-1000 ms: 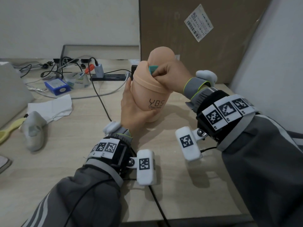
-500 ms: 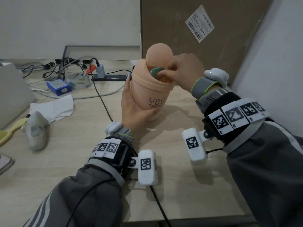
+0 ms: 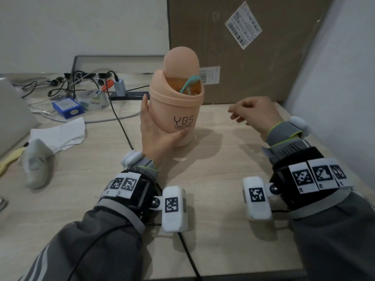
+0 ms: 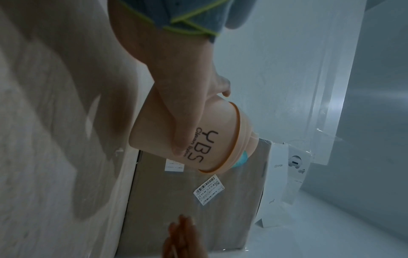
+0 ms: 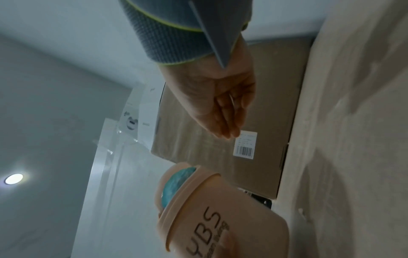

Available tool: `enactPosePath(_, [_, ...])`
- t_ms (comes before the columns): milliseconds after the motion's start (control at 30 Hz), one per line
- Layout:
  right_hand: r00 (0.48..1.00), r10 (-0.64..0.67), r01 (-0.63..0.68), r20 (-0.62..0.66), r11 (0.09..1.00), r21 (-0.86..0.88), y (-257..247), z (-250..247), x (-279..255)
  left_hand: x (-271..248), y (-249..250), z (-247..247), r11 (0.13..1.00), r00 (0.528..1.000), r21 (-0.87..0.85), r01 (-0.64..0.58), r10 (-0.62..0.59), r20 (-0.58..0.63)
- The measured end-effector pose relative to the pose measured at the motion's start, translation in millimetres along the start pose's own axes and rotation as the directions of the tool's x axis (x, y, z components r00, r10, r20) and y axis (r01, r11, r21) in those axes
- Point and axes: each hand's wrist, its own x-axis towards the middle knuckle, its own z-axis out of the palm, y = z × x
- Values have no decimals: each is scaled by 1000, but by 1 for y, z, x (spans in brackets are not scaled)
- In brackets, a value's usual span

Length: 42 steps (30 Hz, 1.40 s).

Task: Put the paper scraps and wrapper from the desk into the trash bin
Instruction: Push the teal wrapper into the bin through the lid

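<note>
A small peach trash bin (image 3: 178,110) marked YBS stands on the desk, its swing lid tipped up. A teal wrapper (image 3: 190,83) sticks out of its opening, also seen as the wrapper (image 5: 176,185) in the right wrist view. My left hand (image 3: 156,130) grips the bin's side, thumb across the lettering; the bin (image 4: 198,139) shows in the left wrist view too. My right hand (image 3: 253,112) hovers to the right of the bin, fingers relaxed and holding nothing. A white paper scrap (image 3: 60,134) lies on the desk at the left.
A large cardboard box (image 3: 243,47) stands right behind the bin. Cables, a power strip (image 3: 129,95), a tape roll (image 3: 93,100) and a blue box (image 3: 68,107) crowd the back left. A pale soft object (image 3: 36,165) lies at the left. A wall closes the right side.
My right hand let go of the teal wrapper in the bin's opening and drew back to the right. The left hand kept its grip on the bin.
</note>
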Motion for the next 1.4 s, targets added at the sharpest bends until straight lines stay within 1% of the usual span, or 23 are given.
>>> enactPosePath(67, [992, 93, -89, 84, 994, -57, 16, -8, 0, 0, -1, 0, 1000, 1000, -6, -2, 2, -4])
enactPosePath(100, [987, 124, -115, 105, 990, -85, 22, -12, 1, 0, -1, 0, 1000, 1000, -10, -1, 1, -6])
enactPosePath(167, [984, 153, -140, 97, 982, -125, 33, -18, 5, 0, -2, 0, 1000, 1000, -14, 1, -1, -3])
enactPosePath(233, [984, 158, -140, 81, 971, -191, 45, -21, 10, 1, -2, 0, 1000, 1000, -12, -3, 3, 2])
enactPosePath(367, [973, 203, -146, 111, 912, -383, 61, -20, 17, 1, -2, -1, 1000, 1000, -18, -16, 16, 3])
enactPosePath(533, [970, 183, -62, 158, 819, -571, 64, -16, 14, 1, -3, -1, 999, 1000, -16, -30, 30, 0])
enactPosePath(700, [976, 162, -46, 147, 807, -588, 68, -12, 15, 2, -4, 0, 999, 1000, -12, -30, 30, -4])
enactPosePath(800, [972, 160, -18, 173, 781, -624, 67, -8, 14, 2, -4, 0, 1000, 1000, -9, -28, 27, -13])
enactPosePath(867, [979, 119, 8, 168, 793, -610, 65, -3, 12, 2, -5, 0, 1000, 999, -9, -26, 25, -26])
enactPosePath(933, [992, 76, -19, 97, 870, -492, 59, 4, 11, 3, -6, -1, 1000, 999, -10, -18, 18, -39])
enactPosePath(1000, [995, 97, -89, 22, 969, -229, 52, 11, 12, 6, -7, -3, 1000, 998, -1, -11, 11, -56])
enactPosePath(1033, [994, 113, -110, 12, 987, -119, 48, 14, 13, 7, -8, -4, 1000, 998, 4, -6, 6, -65])
enactPosePath(1067, [993, 113, -111, 17, 992, -66, 44, 19, 14, 8, -10, -6, 1000, 997, 6, -1, 1, -75])
enactPosePath(1100, [994, 106, -104, 38, 993, -61, 40, 23, 14, 9, -10, -6, 1000, 997, 7, 4, -3, -81])
enactPosePath(1167, [992, 87, -77, 95, 991, -109, 34, 34, 13, 9, -11, -7, 1000, 996, 11, 12, -11, -90])
enactPosePath(1267, [983, 69, -27, 173, 971, -237, 23, 52, 11, 10, -11, -7, 1000, 995, 18, 13, -11, -97])
enactPosePath(1400, [962, 72, 50, 263, 901, -431, 8, 73, 11, 10, -10, -6, 1000, 995, 22, 13, -10, -103])
